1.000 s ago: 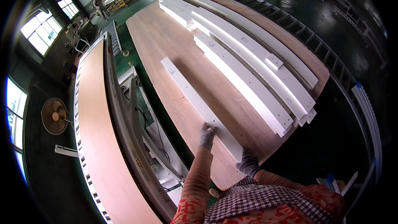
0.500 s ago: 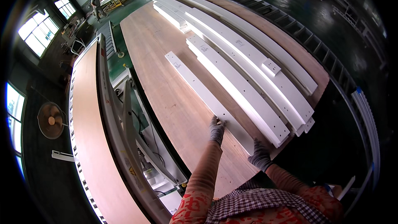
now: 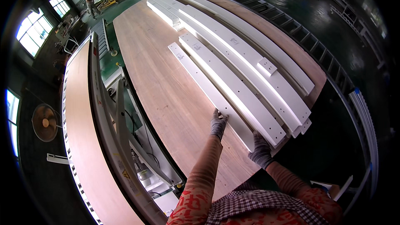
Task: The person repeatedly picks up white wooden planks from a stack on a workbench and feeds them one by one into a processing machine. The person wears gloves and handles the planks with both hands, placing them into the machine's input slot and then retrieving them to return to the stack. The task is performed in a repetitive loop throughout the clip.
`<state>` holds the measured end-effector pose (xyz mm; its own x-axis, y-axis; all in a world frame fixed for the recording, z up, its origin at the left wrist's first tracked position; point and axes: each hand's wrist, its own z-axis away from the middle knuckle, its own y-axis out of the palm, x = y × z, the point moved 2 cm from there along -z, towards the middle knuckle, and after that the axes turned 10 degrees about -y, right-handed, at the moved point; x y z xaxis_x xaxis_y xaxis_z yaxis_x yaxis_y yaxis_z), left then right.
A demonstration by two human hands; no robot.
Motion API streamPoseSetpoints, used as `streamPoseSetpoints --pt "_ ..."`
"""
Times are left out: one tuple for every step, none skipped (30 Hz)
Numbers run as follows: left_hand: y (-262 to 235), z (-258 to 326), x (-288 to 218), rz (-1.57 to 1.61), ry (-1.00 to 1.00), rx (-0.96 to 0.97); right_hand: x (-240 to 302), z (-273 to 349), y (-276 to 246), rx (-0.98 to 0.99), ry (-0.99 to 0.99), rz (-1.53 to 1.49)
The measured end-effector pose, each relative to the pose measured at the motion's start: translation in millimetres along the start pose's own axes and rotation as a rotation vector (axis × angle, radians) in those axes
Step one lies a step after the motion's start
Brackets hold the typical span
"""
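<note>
A long, narrow white board [image 3: 203, 86] with drilled holes lies lengthwise on the wooden tabletop [image 3: 166, 112]. My gloved left hand [image 3: 218, 125] grips its left long edge near the close end. My right hand [image 3: 261, 151], in the same grey glove, holds the board's near end, with its fingers partly hidden behind it. Just to the right, and almost parallel, runs a stack of wider white boards [image 3: 233, 91]. Farther right, another pile of white boards [image 3: 262, 73] carries a small white block [image 3: 267, 66] on top.
A long machine bed with a pale wooden panel [image 3: 81, 112] stands on the left. A roller conveyor [image 3: 287, 27] runs along the table's far right side. White strips [image 3: 366, 125] stand at the right. A fan [image 3: 45, 122] is at far left, and another person [image 3: 90, 3] stands in the background.
The narrow board has shifted right with both hands on it, and the gap to the neighbouring stack has narrowed. The whole view has moved slightly.
</note>
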<state>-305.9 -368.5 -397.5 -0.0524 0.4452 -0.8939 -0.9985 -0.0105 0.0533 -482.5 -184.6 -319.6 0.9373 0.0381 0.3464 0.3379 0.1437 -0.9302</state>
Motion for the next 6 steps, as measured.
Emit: streamPoseSetpoints --pt "-1.3 -1.1 1.9 0.014 0.03 0.018 1.7 1.4 3.2 -0.045 -0.033 0.025" --pt "-3.5 -0.5 4.5 0.03 0.061 0.031 3.4 4.8 7.0 -0.029 -0.045 0.059" --pt "-6.9 2.5 8.2 -0.012 0.025 0.011 6.8 6.0 10.9 -0.015 -0.068 0.093" --pt "-12.1 10.8 16.1 -0.051 -0.014 -0.023 14.4 4.3 11.6 0.005 -0.103 0.123" --pt "-17.0 22.2 25.4 -0.083 -0.054 -0.066 19.0 3.3 8.8 0.013 -0.104 0.191" --pt "-39.9 30.4 26.6 -0.072 -0.056 -0.118 27.3 7.0 0.3 0.026 -0.11 0.253"
